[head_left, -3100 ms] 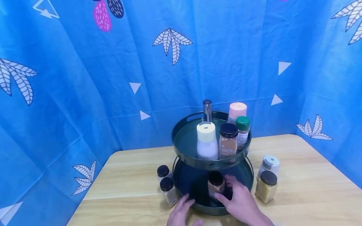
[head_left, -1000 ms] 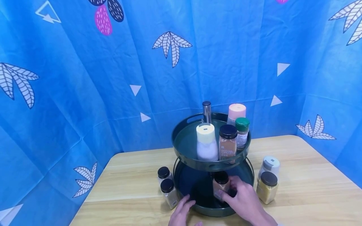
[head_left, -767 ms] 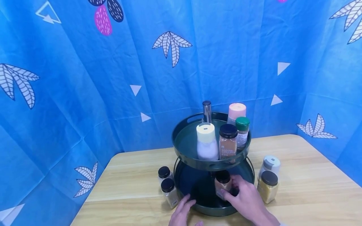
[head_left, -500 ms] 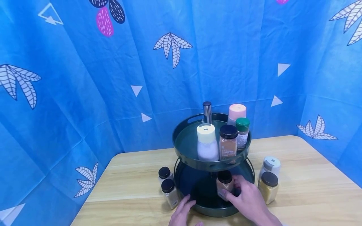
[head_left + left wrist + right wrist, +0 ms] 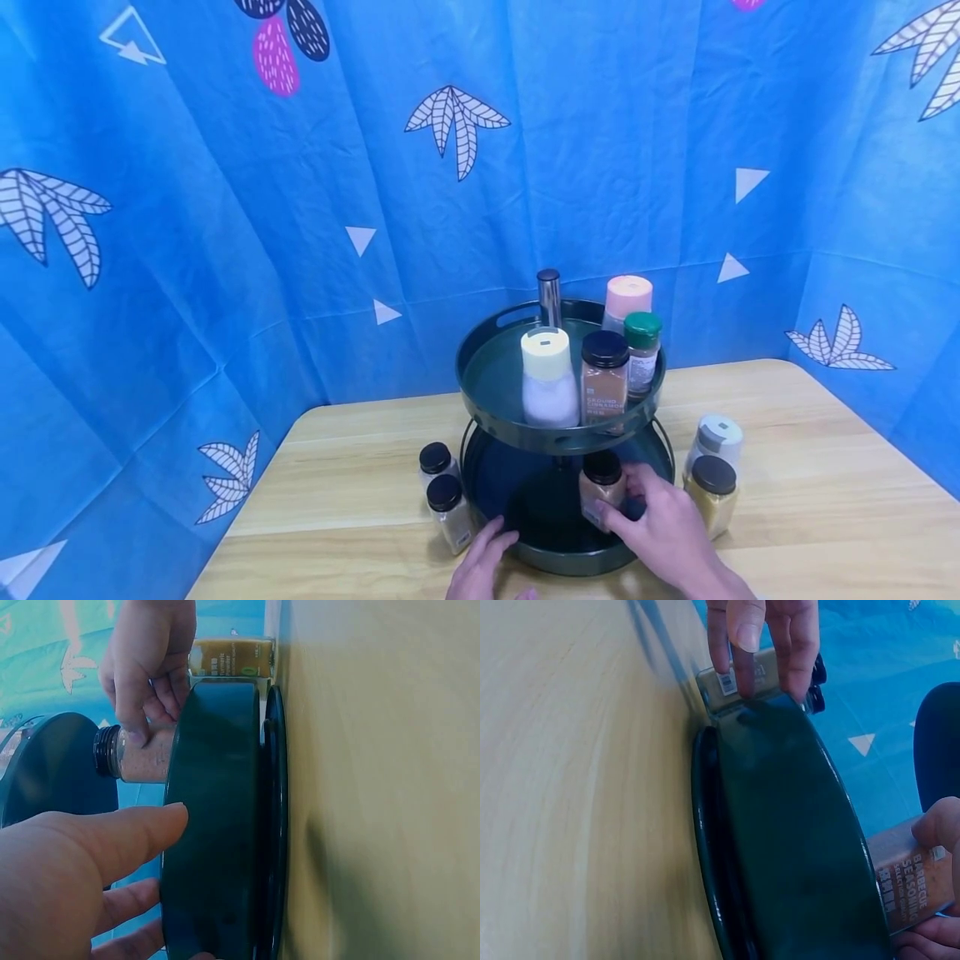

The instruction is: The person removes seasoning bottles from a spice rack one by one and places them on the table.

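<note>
A seasoning jar (image 5: 602,493) with a black lid and brownish contents stands in the lower tier (image 5: 566,564) of a dark green two-tier turntable rack. My right hand (image 5: 667,529) grips it between thumb and fingers. In the right wrist view the jar (image 5: 911,877) shows the words "Barbecue Seasoning". At the front left of the lower tier, my left hand (image 5: 482,567) touches the rim with extended fingers. The left wrist view shows its thumb (image 5: 142,831) against the tray's wall. Part of the left hand is cut off in the head view.
On the upper tier (image 5: 495,417) stand a cream-capped bottle (image 5: 550,383), a cinnamon jar (image 5: 604,387), a green-capped jar (image 5: 642,354) and a pink-capped bottle (image 5: 628,298). Two black-lidded jars (image 5: 452,517) flank the rack's left; a yellow jar (image 5: 711,500) and a white-capped bottle (image 5: 718,437) its right.
The right hand has shifted the barbecue seasoning jar rightward across the lower tier, keeping its grip. My left hand stays at the rim, and the upper tier looks unchanged.
</note>
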`<state>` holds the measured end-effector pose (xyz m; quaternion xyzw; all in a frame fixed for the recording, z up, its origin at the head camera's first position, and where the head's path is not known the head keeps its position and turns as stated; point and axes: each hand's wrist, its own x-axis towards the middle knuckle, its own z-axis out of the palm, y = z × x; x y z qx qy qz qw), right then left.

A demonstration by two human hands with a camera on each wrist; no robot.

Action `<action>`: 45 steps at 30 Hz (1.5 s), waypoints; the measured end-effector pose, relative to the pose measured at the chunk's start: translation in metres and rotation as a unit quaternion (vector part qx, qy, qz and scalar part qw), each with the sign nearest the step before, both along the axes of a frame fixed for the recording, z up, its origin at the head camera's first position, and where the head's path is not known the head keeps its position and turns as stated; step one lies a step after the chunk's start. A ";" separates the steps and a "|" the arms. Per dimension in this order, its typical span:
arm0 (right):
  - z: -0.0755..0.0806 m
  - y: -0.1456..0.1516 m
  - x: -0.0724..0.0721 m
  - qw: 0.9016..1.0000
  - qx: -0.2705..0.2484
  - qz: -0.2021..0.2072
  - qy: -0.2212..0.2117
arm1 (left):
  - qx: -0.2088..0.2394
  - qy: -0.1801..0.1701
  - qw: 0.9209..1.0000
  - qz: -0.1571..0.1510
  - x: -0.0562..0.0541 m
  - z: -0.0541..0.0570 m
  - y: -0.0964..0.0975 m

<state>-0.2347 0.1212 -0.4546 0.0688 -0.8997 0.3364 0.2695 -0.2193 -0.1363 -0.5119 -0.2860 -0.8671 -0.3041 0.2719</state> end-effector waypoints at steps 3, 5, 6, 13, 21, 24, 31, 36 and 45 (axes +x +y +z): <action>0.002 0.002 0.000 1.000 0.000 -0.002 -0.012 | 0.001 0.009 1.000 0.004 0.000 -0.001 0.001; 0.003 0.003 0.001 1.000 -0.001 -0.003 -0.027 | 0.002 0.016 1.000 0.008 0.000 -0.001 0.002; 0.004 0.004 0.002 0.999 -0.002 -0.003 -0.033 | 0.002 0.017 1.000 0.008 -0.001 -0.001 0.002; 0.008 0.007 0.003 0.998 -0.001 -0.006 -0.064 | 0.004 0.009 1.000 0.003 -0.001 -0.001 0.001; 0.010 0.011 0.004 0.999 -0.002 -0.012 -0.035 | 0.007 -0.003 1.000 -0.007 -0.002 0.000 0.000; 0.011 0.013 0.005 0.999 -0.003 -0.014 -0.037 | 0.008 0.010 1.000 -0.005 -0.002 -0.001 0.000; 0.015 0.017 0.007 0.999 -0.002 -0.020 -0.048 | 0.001 -0.054 0.999 -0.009 0.001 0.005 -0.001; 0.017 0.020 0.007 0.998 0.006 -0.026 -0.055 | -0.005 -0.182 0.983 -0.009 0.004 0.017 0.000; 0.019 0.025 0.010 0.997 0.017 -0.036 -0.061 | -0.005 -0.220 0.975 0.001 0.005 0.021 0.001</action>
